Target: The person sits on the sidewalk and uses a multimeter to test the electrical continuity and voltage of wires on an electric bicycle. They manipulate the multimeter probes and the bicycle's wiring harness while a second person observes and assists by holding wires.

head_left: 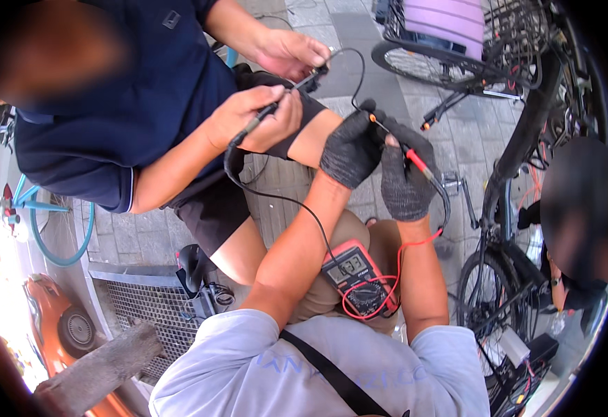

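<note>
My left hand [351,147], in a dark grey work glove, pinches the end of a thin black cable [361,69] with a small orange tip [373,118]. Close beside it, my right hand [406,184], gloved too, grips a red multimeter probe [419,162]. The probe's metal tip points at the orange end; whether they touch I cannot tell. On my lap lies a red and black multimeter [359,278], its display lit with digits. Across from me, another person's hand [262,118] holds the black probe [265,111] against a small black connector [312,80] at the cable's far end.
The red lead [422,241] loops over the multimeter, and the black lead [276,194] crosses my left forearm. A bicycle with a basket [512,35] stands at the far right, a bike wheel [488,295] nearer. A wooden beam [102,365] and metal grate [144,306] are at lower left.
</note>
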Demonstrator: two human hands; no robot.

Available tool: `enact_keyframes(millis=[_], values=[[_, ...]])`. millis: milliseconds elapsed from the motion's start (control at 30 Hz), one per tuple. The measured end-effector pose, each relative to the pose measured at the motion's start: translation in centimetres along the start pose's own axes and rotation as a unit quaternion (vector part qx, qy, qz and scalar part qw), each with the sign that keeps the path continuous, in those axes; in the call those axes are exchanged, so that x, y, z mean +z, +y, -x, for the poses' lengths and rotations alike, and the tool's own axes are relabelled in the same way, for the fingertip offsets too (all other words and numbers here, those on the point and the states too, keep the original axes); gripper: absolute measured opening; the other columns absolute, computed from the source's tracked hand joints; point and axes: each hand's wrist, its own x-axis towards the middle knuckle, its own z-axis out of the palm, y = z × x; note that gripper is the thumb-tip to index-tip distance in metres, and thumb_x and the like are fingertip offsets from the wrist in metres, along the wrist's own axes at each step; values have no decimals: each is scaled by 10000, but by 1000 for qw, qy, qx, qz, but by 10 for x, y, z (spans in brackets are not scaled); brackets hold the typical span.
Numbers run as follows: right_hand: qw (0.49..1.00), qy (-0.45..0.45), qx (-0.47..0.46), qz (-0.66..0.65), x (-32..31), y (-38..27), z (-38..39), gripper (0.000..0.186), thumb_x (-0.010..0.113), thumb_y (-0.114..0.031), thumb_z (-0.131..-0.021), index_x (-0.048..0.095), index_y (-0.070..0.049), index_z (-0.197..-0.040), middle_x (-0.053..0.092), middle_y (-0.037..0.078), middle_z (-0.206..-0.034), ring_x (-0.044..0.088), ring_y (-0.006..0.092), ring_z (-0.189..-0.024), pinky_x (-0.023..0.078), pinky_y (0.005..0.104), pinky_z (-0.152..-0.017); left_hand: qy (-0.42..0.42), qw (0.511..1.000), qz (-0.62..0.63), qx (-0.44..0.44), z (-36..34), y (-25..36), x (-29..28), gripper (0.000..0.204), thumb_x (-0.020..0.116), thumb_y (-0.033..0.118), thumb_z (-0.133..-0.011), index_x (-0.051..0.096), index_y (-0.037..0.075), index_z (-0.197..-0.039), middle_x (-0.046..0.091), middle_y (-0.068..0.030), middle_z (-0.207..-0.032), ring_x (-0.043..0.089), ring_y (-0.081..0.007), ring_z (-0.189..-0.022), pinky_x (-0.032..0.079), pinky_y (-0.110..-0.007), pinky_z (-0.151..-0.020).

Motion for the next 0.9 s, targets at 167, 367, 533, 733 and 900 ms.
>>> enact_keyframes(millis=[167,367,533,733,900], values=[[998,-11,57,-35,4,-6,5,193,635,-84,-978,650,19,-1141,702,151,-1076,671,213,-941,542,342,-833,-8,1000,19,3,4,1,6,262,638,125,-955,653,88,-1214,700,-94,-1096,656,-260,-1038,510,-401,-961],[1000,0,24,1,4,1,6,198,636,-90,-977,648,13,-1146,682,157,-1111,667,215,-931,539,340,-824,-12,1000,5,4,1,-2,3,287,645,164,-951,635,71,-1223,666,-96,-1092,622,-273,-1046,497,-417,-970],[998,-18,52,-11,6,1,8,200,623,-82,-980,641,10,-1157,680,161,-1110,664,216,-938,534,343,-832,-32,999,31,-5,1,1,3,277,635,123,-956,640,76,-1229,694,-102,-1100,645,-267,-1066,513,-409,-967],[999,-23,38,2,6,-3,5,189,606,-66,-983,629,15,-1153,676,177,-1113,656,255,-969,527,361,-855,-16,1000,14,0,3,0,7,281,635,156,-952,637,68,-1219,670,-117,-1102,632,-271,-1034,512,-409,-948],[999,-12,31,-20,10,-2,7,186,594,-55,-988,614,17,-1159,678,176,-1128,655,251,-971,527,358,-860,-15,1000,18,5,3,1,5,279,638,156,-949,642,73,-1216,675,-119,-1084,633,-277,-1039,512,-421,-946]])
